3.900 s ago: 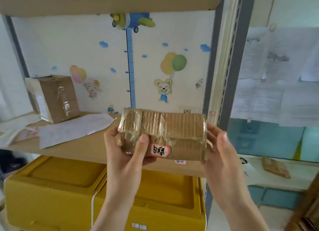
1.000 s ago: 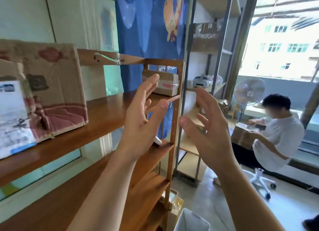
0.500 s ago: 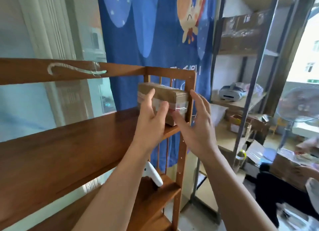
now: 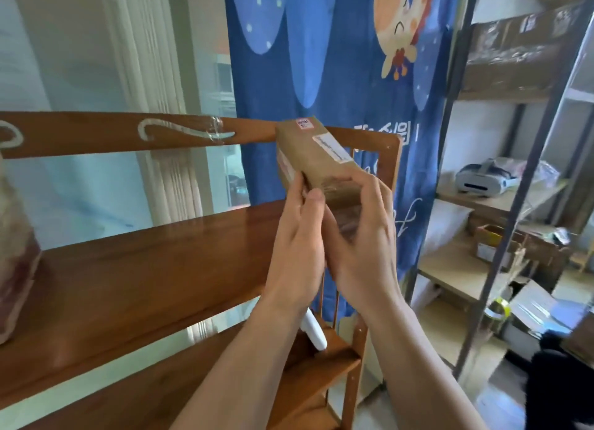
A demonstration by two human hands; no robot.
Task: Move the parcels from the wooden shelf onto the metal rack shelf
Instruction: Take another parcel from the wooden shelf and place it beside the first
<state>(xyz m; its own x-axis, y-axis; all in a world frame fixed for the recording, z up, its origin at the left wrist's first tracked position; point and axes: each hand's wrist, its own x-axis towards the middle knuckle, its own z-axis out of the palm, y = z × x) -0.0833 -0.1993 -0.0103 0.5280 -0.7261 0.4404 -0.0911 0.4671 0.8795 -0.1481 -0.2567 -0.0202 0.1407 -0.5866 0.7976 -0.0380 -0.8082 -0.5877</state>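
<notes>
A small brown cardboard parcel (image 4: 316, 157) with white labels is tilted up above the right end of the wooden shelf (image 4: 144, 268). My left hand (image 4: 297, 240) grips its near left side and my right hand (image 4: 361, 236) grips its near right end. A larger taped parcel (image 4: 14, 256) stands at the far left of the same shelf, partly out of frame. A metal rack (image 4: 501, 185) stands to the right.
The rack holds wrapped cardboard boxes (image 4: 517, 50) on top, a white headset (image 4: 482, 180) on the middle board and a small box (image 4: 491, 246) lower down. A blue cartoon curtain (image 4: 321, 59) hangs behind. A white object (image 4: 313, 331) lies on the lower wooden shelf.
Both hands, open and reaching half a second ago, have closed on the small parcel and lifted and tilted it off the wooden shelf. My view has moved closer.
</notes>
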